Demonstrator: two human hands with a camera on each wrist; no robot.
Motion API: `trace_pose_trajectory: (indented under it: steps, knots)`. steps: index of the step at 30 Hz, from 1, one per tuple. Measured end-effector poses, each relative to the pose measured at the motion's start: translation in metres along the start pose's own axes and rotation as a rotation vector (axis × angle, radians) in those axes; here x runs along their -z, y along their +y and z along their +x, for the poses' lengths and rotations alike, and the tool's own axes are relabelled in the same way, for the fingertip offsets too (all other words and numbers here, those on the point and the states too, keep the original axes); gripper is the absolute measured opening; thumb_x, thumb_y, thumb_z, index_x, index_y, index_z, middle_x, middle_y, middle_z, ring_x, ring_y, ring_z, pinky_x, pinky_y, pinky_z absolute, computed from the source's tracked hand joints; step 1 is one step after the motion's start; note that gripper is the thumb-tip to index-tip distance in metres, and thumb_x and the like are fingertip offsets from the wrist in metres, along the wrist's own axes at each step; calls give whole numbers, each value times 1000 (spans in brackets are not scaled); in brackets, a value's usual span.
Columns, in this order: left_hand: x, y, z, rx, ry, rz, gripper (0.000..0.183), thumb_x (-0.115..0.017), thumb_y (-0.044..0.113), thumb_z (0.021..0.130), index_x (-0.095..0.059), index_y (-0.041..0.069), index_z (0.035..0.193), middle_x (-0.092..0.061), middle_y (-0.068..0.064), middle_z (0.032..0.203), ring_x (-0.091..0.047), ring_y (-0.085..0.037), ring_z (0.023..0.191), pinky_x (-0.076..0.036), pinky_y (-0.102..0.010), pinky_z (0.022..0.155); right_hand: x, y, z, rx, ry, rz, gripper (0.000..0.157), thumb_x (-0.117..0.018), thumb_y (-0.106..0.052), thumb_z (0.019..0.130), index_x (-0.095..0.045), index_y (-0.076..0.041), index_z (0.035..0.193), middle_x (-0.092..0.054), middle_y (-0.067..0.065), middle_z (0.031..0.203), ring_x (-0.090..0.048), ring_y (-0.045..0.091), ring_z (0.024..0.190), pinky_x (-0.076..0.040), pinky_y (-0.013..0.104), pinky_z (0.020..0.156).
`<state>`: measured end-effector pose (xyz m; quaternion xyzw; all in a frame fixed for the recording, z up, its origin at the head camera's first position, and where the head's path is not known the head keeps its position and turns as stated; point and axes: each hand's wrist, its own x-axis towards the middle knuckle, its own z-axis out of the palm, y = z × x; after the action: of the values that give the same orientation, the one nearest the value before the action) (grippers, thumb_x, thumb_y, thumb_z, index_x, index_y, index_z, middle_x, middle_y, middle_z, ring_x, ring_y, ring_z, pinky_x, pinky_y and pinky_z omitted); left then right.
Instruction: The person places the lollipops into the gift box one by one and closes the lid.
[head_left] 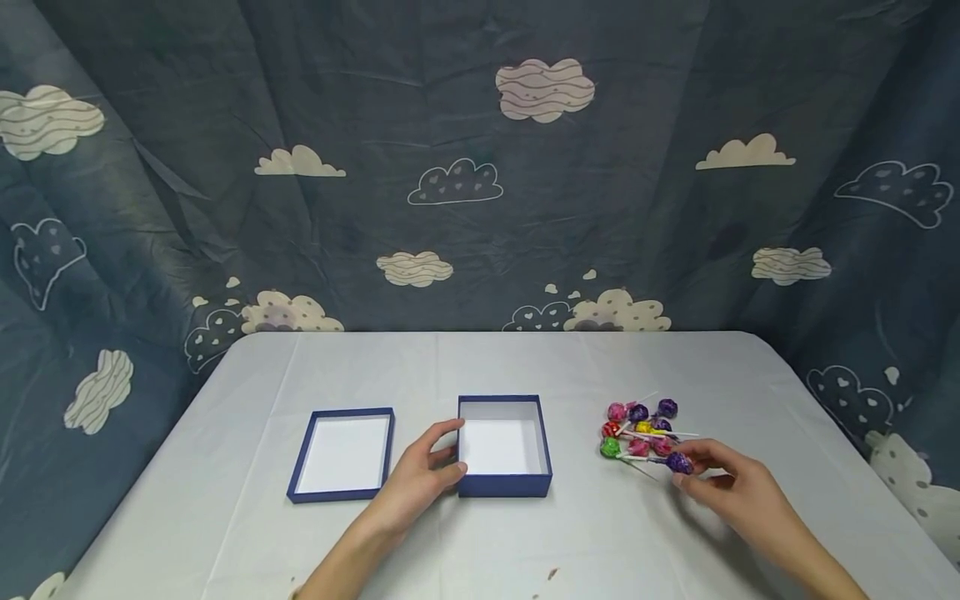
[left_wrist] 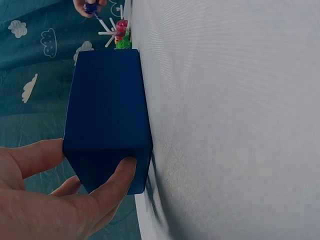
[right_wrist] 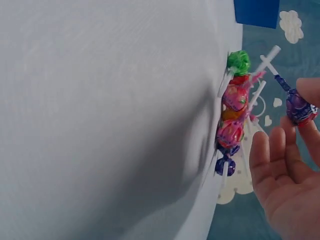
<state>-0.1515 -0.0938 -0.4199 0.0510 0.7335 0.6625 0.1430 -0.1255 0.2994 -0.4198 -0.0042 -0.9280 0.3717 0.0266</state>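
Observation:
My left hand (head_left: 422, 482) holds the left side of an open blue box (head_left: 504, 486) with a white inside. One fingertip lies at its top rim, and the thumb (left_wrist: 122, 172) presses the outer wall near the front corner. At the right, my right hand (head_left: 738, 483) pinches a purple-wrapped lollipop (right_wrist: 299, 106) by its round head between thumb and fingers. Its white stick points toward the box, at the near edge of a pile of lollipops. Among the pile are a green lollipop (head_left: 611, 447), a pink lollipop (head_left: 617, 412) and a purple lollipop (head_left: 667, 407).
Left of the box lies a blue-rimmed box lid (head_left: 296, 467), white inside facing up. All stands on a white-covered table (head_left: 225, 533). A dark curtain (head_left: 450, 100) with cloud prints hangs behind and at both sides. Small brown marks (head_left: 553, 573) show near the front.

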Motion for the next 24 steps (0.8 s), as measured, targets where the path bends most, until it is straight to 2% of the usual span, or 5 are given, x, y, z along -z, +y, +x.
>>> trace_pose_trajectory:
  steps: [6,9,13,19,24]
  knots:
    - [0,0,0,-3,4,-2,60,-63,4,90,-42,8,146,-34,-28,149,-36,-45,135,-45,-51,98,0,-6,-3,21,46,59,39,-73,-24,90,-64,-6,124,-63,9,111,-53,7,90,-52,20,72]
    - [0,0,0,-1,4,2,59,-63,4,90,-43,9,146,-34,-27,150,-36,-45,135,-44,-52,99,0,-10,-2,28,61,84,40,-72,-26,91,-63,-7,125,-62,11,118,-52,-1,94,-49,13,75]
    - [0,-1,0,-1,3,0,59,-63,4,90,-43,9,146,-33,-27,150,-36,-45,135,-45,-51,98,-1,-14,-1,47,75,178,40,-70,-28,93,-62,-7,127,-61,11,125,-52,-8,101,-46,9,80]
    - [0,0,-1,6,2,-11,59,-62,4,90,-43,8,146,-32,-26,151,-36,-44,135,-45,-50,98,-2,-16,0,69,78,336,44,-67,-26,96,-58,-3,132,-61,2,125,-58,-3,105,-48,12,83]
    - [-1,0,-1,11,2,-13,59,-62,4,91,-42,9,147,-32,-27,150,-36,-44,136,-45,-50,98,-3,-18,2,49,84,381,49,-66,-29,95,-56,-5,136,-59,-2,127,-60,0,104,-50,14,82]
